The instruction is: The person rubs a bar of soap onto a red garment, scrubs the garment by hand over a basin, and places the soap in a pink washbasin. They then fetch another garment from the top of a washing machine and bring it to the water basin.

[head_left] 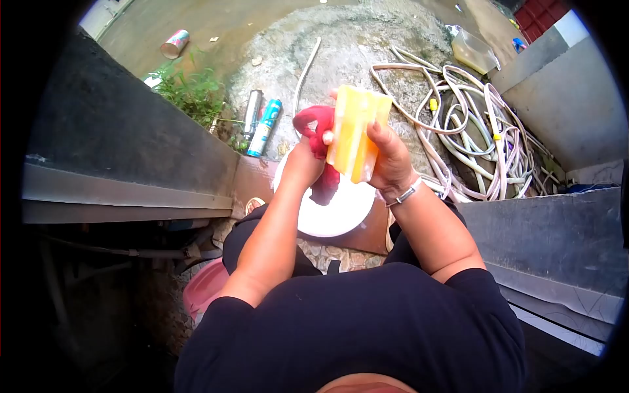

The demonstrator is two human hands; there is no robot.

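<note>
My right hand (391, 156), with a band on its wrist, grips a yellow-orange block-like object (359, 134) with pale streaks, held upright before me. On the left side of that object, my left hand (308, 160) is closed on a red cloth (316, 128), which loops above the fingers and hangs down below them. The cloth touches the yellow object's left edge. Below both hands lies a round white surface (334, 213), partly covered by the cloth and hands.
A tangled pale hose (458, 141) lies at the right, below a clear container (473, 52). A blue can (265, 128) and a silver can (252, 112) lie at the left near green weeds (193, 92). Dark walls (131, 124) flank both sides. A pink basin (203, 285) sits lower left.
</note>
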